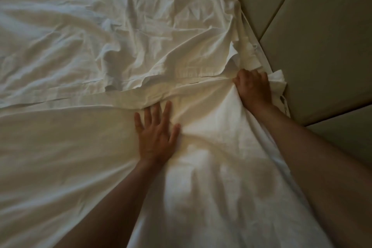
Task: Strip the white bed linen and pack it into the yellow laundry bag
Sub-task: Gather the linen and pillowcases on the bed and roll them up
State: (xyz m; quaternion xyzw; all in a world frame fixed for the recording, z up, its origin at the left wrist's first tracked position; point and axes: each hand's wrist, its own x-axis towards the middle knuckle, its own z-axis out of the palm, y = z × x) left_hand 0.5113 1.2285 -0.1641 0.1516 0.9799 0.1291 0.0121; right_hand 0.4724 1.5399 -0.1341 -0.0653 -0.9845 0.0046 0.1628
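Observation:
White bed linen covers the whole bed: a crumpled sheet (pixel 100 32) lies across the far half, and a smoother white sheet (pixel 66 147) spreads over the near half. My left hand (pixel 156 134) presses flat on the near sheet with its fingers spread, just below a folded edge. My right hand (pixel 254 88) grips a bunched corner of the white sheet (pixel 278 80) at the bed's right edge, beside the headboard. Creases fan out from that grip. The yellow laundry bag is not in view.
A beige padded headboard (pixel 314 36) with panel seams runs along the right side, close against the mattress edge. The light is dim.

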